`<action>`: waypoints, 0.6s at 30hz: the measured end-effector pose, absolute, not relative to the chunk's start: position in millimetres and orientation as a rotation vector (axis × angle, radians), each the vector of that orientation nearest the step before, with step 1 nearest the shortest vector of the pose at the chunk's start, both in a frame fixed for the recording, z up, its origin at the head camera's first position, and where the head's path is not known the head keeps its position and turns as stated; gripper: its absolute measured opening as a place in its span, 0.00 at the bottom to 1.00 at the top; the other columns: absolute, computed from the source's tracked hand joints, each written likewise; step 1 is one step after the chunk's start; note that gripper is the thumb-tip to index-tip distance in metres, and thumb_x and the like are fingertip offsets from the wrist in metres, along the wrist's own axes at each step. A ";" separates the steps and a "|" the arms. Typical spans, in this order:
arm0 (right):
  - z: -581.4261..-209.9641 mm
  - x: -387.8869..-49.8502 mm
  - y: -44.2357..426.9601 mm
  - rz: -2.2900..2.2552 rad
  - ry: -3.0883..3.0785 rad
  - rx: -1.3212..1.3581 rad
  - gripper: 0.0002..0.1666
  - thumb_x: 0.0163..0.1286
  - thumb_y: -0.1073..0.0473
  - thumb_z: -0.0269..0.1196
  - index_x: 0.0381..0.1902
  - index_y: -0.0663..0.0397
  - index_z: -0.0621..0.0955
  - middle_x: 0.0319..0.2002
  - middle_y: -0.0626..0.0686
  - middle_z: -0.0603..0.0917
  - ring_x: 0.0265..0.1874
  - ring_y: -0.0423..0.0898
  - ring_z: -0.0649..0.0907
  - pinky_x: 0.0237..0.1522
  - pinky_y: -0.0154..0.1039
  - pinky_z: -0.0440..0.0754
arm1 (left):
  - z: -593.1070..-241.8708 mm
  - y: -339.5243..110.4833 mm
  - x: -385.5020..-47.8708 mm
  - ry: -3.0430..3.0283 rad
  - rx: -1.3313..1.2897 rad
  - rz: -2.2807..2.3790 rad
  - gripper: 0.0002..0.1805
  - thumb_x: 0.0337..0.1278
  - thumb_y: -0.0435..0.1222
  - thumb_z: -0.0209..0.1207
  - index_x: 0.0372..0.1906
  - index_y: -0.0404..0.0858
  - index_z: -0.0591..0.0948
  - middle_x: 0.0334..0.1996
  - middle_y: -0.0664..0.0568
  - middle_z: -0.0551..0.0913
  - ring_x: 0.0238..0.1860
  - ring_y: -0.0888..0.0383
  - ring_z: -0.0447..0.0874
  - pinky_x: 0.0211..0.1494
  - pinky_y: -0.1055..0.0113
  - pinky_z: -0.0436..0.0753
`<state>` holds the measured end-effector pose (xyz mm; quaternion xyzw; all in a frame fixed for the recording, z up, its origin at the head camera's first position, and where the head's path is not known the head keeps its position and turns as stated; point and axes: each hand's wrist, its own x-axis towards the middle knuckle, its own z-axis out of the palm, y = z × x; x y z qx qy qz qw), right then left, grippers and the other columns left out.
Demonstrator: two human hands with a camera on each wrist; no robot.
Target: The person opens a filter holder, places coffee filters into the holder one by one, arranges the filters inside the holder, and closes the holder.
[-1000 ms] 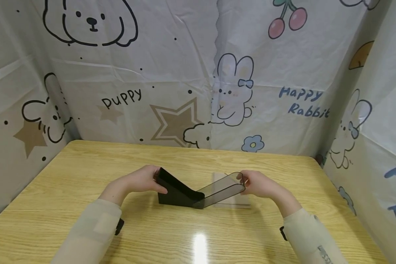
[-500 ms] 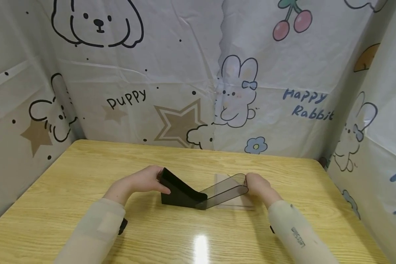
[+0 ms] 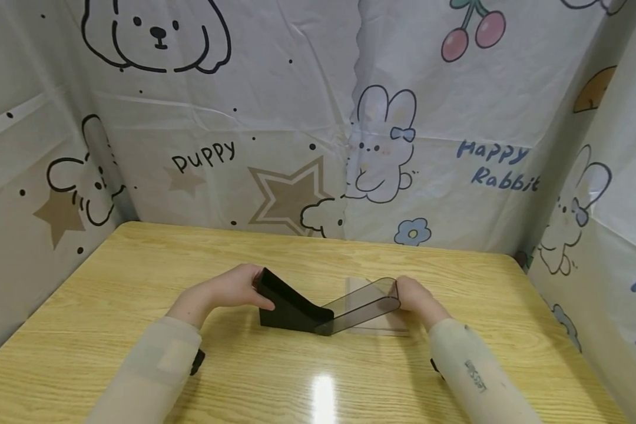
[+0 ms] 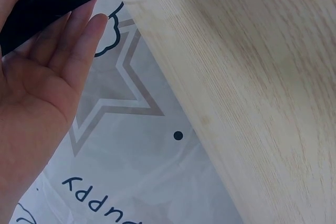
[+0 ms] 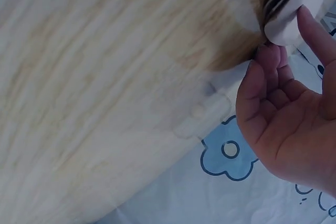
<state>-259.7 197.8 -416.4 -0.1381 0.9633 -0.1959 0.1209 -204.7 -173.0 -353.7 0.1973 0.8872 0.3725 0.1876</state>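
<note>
A black wedge-shaped box [image 3: 291, 313] with a smoky clear lid [image 3: 360, 306] stands near the middle of the table in the head view. The lid is swung out to the right and slants upward. My left hand [image 3: 235, 287] grips the box's tall left end, thumb on the near side. In the left wrist view, the fingers [image 4: 79, 51] lie behind the dark box. My right hand [image 3: 416, 297] holds the lid's raised end. In the right wrist view, the thumb rests on the lid's end [image 5: 286, 27], and the curled fingers lie below it. The box's inside is hidden.
Beneath the lid a pale, see-through flat square [image 3: 400, 331] lies on the wooden table [image 3: 254, 388]. A printed cloth [image 3: 275, 112] hangs along the back and both sides of the table.
My right hand has turned and closed in on the lid's end, its forearm shifting left. The box, lid and left hand keep their places; the view has shifted slightly.
</note>
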 end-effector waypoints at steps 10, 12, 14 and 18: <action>-389.7 -238.2 184.4 -0.536 2.885 -0.226 0.10 0.65 0.67 0.56 0.33 0.65 0.84 0.35 0.59 0.85 0.36 0.52 0.83 0.42 0.45 0.81 | -354.9 -175.6 -205.3 2.458 0.603 1.083 0.14 0.47 0.37 0.68 0.32 0.37 0.73 0.29 0.53 0.75 0.31 0.59 0.68 0.37 0.66 0.73; -390.1 -239.1 185.7 -0.548 2.884 -0.197 0.12 0.67 0.68 0.53 0.32 0.65 0.84 0.35 0.58 0.85 0.34 0.49 0.82 0.41 0.44 0.80 | -354.6 -175.7 -205.4 2.458 0.598 1.083 0.14 0.47 0.37 0.68 0.32 0.37 0.73 0.29 0.53 0.75 0.31 0.59 0.69 0.37 0.66 0.73; -390.0 -239.5 186.6 -0.560 2.882 -0.177 0.12 0.67 0.67 0.54 0.31 0.64 0.84 0.34 0.57 0.85 0.33 0.48 0.81 0.41 0.44 0.80 | -354.6 -175.6 -205.5 2.455 0.598 1.088 0.14 0.47 0.38 0.68 0.33 0.37 0.74 0.30 0.53 0.76 0.31 0.59 0.69 0.37 0.66 0.74; -387.8 -237.7 188.4 -0.608 2.875 -0.168 0.12 0.65 0.68 0.55 0.24 0.62 0.81 0.30 0.55 0.83 0.29 0.45 0.78 0.35 0.41 0.77 | -355.6 -176.0 -205.5 2.452 0.598 1.087 0.14 0.47 0.37 0.68 0.32 0.38 0.73 0.28 0.53 0.75 0.30 0.59 0.68 0.36 0.66 0.73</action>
